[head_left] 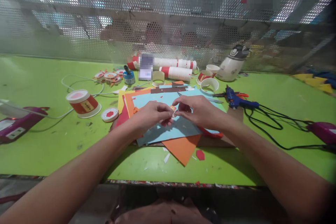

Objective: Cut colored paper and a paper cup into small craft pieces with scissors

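Observation:
Over the stack of coloured paper, my left hand pinches a small orange-and-white printed paper piece. My right hand meets it from the other side, thumb and forefinger curled at the piece's edge. Fingers hide part of it. Beneath both hands lies a light blue sheet, with an orange sheet sticking out at the front. Red-handled scissors lie partly under my right wrist. A red paper hexagon rests on the green table near the front edge.
A blue glue gun with black cord lies right. Left are a red-and-white paper cup, a round white disc and a purple power strip. Behind stand a glue bottle, paper-cup tubes, a white jug and mesh.

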`<state>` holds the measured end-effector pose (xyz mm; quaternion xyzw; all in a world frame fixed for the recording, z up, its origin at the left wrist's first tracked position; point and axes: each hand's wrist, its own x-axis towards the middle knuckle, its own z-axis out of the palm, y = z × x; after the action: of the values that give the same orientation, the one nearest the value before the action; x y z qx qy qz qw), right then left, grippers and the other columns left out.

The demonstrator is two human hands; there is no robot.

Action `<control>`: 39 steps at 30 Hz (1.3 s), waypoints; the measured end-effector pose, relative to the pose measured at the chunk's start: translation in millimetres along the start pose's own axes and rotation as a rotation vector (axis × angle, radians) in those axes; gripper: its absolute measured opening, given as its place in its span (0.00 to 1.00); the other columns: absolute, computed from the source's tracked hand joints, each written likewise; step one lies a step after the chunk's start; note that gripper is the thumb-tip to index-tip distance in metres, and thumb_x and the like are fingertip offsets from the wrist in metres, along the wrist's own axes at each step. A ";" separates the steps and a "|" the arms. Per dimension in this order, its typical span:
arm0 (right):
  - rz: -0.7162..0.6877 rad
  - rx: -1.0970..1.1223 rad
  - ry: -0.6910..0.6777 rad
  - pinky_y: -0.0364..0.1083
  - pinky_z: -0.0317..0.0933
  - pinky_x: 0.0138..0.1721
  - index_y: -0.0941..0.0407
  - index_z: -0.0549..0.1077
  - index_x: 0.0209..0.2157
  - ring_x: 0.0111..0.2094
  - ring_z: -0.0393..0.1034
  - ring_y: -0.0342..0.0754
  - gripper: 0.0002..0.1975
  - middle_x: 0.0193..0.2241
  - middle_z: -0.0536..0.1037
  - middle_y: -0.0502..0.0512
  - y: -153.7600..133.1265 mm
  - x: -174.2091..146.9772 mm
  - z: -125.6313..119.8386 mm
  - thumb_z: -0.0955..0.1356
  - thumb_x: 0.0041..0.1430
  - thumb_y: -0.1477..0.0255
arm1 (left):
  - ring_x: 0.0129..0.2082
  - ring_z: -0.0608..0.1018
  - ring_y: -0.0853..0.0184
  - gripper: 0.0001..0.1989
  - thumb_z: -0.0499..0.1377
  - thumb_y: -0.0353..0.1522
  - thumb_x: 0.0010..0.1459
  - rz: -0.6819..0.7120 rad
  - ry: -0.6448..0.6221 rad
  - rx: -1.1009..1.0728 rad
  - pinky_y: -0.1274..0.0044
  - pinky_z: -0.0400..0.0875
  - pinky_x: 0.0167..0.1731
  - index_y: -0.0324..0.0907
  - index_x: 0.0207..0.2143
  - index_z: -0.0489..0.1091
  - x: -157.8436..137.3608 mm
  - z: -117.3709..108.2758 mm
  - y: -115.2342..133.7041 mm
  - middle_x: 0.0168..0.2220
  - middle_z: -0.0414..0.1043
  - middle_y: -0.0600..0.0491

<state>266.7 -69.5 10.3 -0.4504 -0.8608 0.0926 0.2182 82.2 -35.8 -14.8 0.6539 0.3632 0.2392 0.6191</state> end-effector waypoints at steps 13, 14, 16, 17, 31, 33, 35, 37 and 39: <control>0.051 0.264 0.030 0.42 0.61 0.28 0.64 0.75 0.37 0.25 0.66 0.42 0.08 0.23 0.73 0.51 4.8 1.1 4.3 0.69 0.53 0.78 | 0.22 0.70 0.73 0.12 0.61 0.38 0.52 -0.028 -0.043 -0.087 0.79 0.63 0.25 0.36 0.25 0.74 -2.0 -0.8 0.6 0.22 0.72 0.52; 0.063 0.300 0.039 0.42 0.61 0.28 0.63 0.75 0.36 0.24 0.66 0.42 0.07 0.23 0.72 0.50 5.2 1.3 4.5 0.69 0.53 0.77 | 0.22 0.70 0.73 0.12 0.62 0.38 0.52 -0.038 -0.042 -0.119 0.79 0.63 0.25 0.36 0.25 0.74 -1.6 -2.0 0.2 0.22 0.72 0.52; 0.084 0.367 0.059 0.41 0.60 0.26 0.62 0.74 0.35 0.23 0.64 0.41 0.07 0.22 0.70 0.48 5.4 1.5 4.7 0.69 0.53 0.75 | 0.22 0.70 0.74 0.12 0.64 0.37 0.50 -0.063 -0.046 -0.180 0.79 0.64 0.24 0.36 0.24 0.75 -1.0 -4.4 -0.3 0.22 0.72 0.52; 0.092 0.398 0.070 0.41 0.60 0.26 0.62 0.74 0.34 0.23 0.64 0.41 0.07 0.21 0.70 0.48 5.4 1.6 4.8 0.69 0.53 0.74 | 0.22 0.70 0.74 0.11 0.64 0.36 0.49 -0.076 -0.057 -0.207 0.79 0.64 0.24 0.35 0.24 0.75 -0.8 -5.4 -0.4 0.23 0.72 0.51; 0.135 0.557 0.037 0.42 0.60 0.26 0.61 0.75 0.32 0.23 0.66 0.41 0.05 0.21 0.73 0.48 1.2 -0.7 -0.5 0.69 0.51 0.75 | 0.24 0.72 0.71 0.08 0.60 0.31 0.53 -0.092 -0.144 -0.326 0.78 0.66 0.27 0.35 0.24 0.74 -3.6 -3.5 3.9 0.23 0.73 0.50; 0.137 0.544 0.017 0.42 0.60 0.26 0.61 0.75 0.33 0.24 0.67 0.41 0.06 0.21 0.74 0.49 2.2 -0.9 -0.2 0.70 0.51 0.75 | 0.23 0.71 0.71 0.10 0.60 0.33 0.53 -0.088 -0.141 -0.303 0.78 0.65 0.27 0.36 0.22 0.74 -4.3 -2.8 4.5 0.22 0.72 0.51; 0.141 0.521 0.003 0.42 0.59 0.26 0.61 0.75 0.34 0.23 0.65 0.41 0.07 0.21 0.74 0.49 3.7 -1.0 0.6 0.70 0.50 0.75 | 0.23 0.70 0.72 0.11 0.61 0.35 0.53 -0.069 -0.149 -0.237 0.79 0.64 0.26 0.36 0.24 0.74 -5.2 -2.3 4.6 0.23 0.72 0.51; 0.149 0.496 -0.001 0.42 0.58 0.26 0.61 0.76 0.34 0.23 0.63 0.41 0.07 0.21 0.73 0.48 5.0 -1.1 1.4 0.70 0.50 0.76 | 0.24 0.70 0.72 0.10 0.63 0.35 0.51 -0.044 -0.153 -0.162 0.79 0.62 0.27 0.36 0.25 0.75 -6.2 -2.0 4.5 0.23 0.71 0.52; 0.157 0.484 -0.005 0.42 0.58 0.26 0.62 0.76 0.33 0.23 0.63 0.41 0.06 0.21 0.72 0.48 5.6 -1.1 2.2 0.70 0.50 0.77 | 0.24 0.69 0.72 0.09 0.63 0.35 0.49 -0.029 -0.141 -0.085 0.78 0.62 0.27 0.37 0.25 0.75 -6.8 -1.7 4.3 0.23 0.71 0.53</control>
<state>270.4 -67.0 6.1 -0.4503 -0.7764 0.3139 0.3097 77.4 -39.8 -9.5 0.6368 0.3175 0.1988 0.6739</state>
